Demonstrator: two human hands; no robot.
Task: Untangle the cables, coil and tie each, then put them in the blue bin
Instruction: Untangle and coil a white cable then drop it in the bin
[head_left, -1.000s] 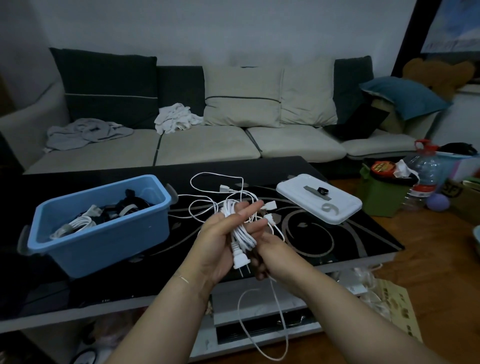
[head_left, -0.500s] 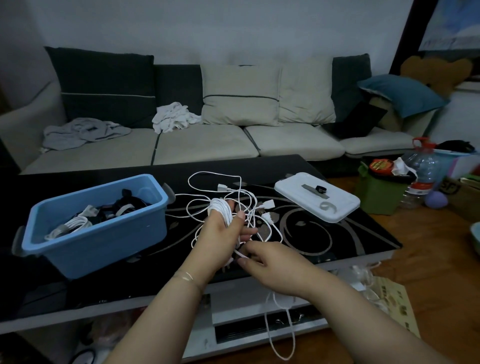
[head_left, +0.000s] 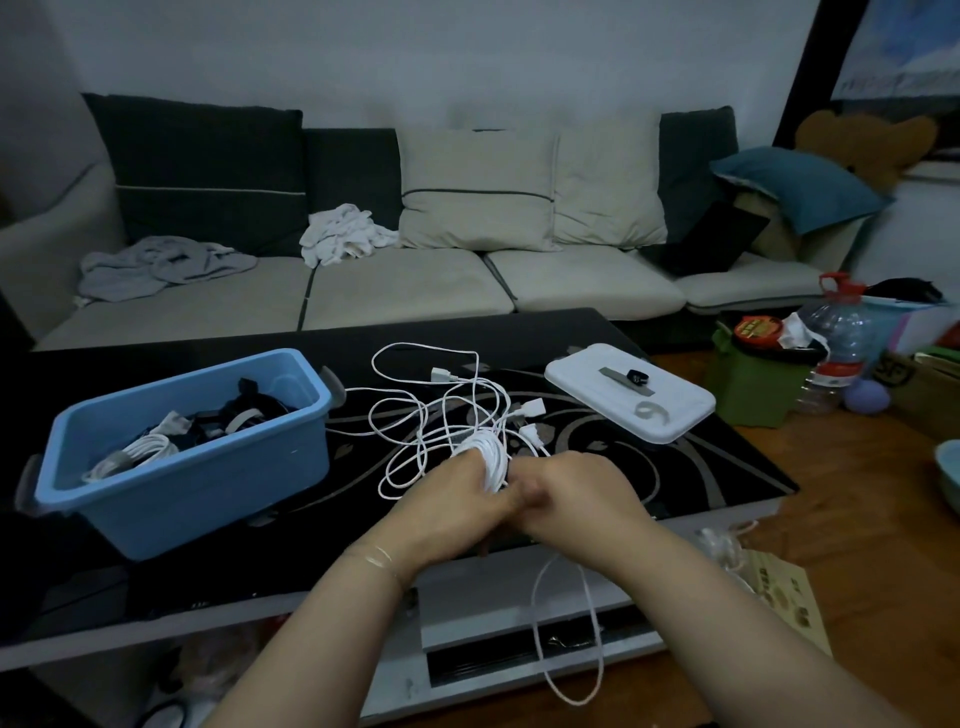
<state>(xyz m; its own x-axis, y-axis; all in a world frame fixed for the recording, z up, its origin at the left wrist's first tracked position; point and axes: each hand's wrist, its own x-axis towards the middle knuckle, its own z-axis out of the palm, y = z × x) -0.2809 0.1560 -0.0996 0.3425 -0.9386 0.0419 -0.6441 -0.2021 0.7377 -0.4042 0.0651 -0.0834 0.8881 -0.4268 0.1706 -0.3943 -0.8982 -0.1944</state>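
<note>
Your left hand (head_left: 457, 506) is curled around a bundle of white cable (head_left: 491, 457), the coil wrapped over its fingers and sitting at the top of the grip, above the near edge of the black glass table (head_left: 727, 467). Your right hand (head_left: 576, 493) is pressed up against the left one, knuckles toward you, fingers curled in where the coil meets the left palm; it seems to be pinching the same cable, though the fingertips are hidden and you cannot tell exactly where they hold. From under the two hands a long loop of that cable (head_left: 571, 634) hangs down in front of the table's lower shelf. Beyond the coil, the rest of the white cable lies in loose tangled loops (head_left: 415, 415) on the tabletop, with several white plug ends (head_left: 532, 408) just past your hands. The blue bin (head_left: 208, 467) stands on the table to the left of your hands, near but apart from them, and already holds a coiled white cable (head_left: 140, 449) and some dark cables (head_left: 254, 405). The bin's white lid (head_left: 587, 379) lies flat on the table to the right of the tangle, with a grey strap (head_left: 649, 410) and a small dark item (head_left: 635, 376) resting on it. A sofa (head_left: 415, 291) with cushions runs behind the table.
</note>
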